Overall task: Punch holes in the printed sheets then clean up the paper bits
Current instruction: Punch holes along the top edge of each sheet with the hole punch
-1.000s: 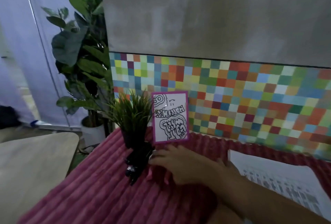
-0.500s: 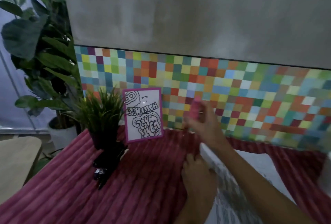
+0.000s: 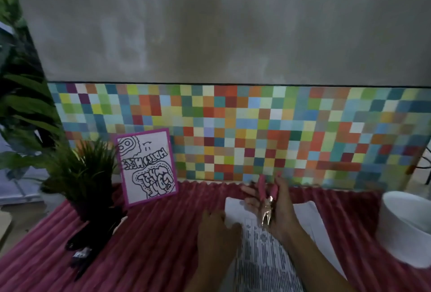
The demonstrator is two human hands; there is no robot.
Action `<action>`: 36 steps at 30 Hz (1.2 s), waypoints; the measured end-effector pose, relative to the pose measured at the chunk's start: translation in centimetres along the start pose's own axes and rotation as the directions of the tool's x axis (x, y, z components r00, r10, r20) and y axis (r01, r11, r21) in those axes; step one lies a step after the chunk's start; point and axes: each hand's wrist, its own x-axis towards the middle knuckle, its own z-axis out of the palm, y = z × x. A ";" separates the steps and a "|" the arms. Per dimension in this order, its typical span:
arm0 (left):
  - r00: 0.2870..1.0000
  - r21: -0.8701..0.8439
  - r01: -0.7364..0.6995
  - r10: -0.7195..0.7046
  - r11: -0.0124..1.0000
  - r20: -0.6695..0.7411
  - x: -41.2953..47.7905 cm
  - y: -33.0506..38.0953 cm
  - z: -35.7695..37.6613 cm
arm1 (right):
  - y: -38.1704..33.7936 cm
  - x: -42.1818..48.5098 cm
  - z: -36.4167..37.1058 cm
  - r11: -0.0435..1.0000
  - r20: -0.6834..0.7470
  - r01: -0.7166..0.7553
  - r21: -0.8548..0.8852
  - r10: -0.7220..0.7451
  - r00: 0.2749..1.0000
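right hand (image 3: 279, 207) curls round the pink hole punch (image 3: 267, 200) just above the printed sheets (image 3: 263, 256) on the desk (image 3: 151, 233), left hand (image 3: 217, 228) steadying their edge, grip unclear; slide that edge fully into the punch mouth before squeezing.

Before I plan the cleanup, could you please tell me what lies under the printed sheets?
The red ribbed cloth shows around the printed sheets, so they lie on it. Anything beneath them is hidden.
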 end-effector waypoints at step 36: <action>0.967 -0.469 -0.255 0.224 0.846 -0.121 1.6 1.1 1.3 | -4.8 -4.4 1.8 0.260 0.255 0.319 -0.911 -0.253 0.933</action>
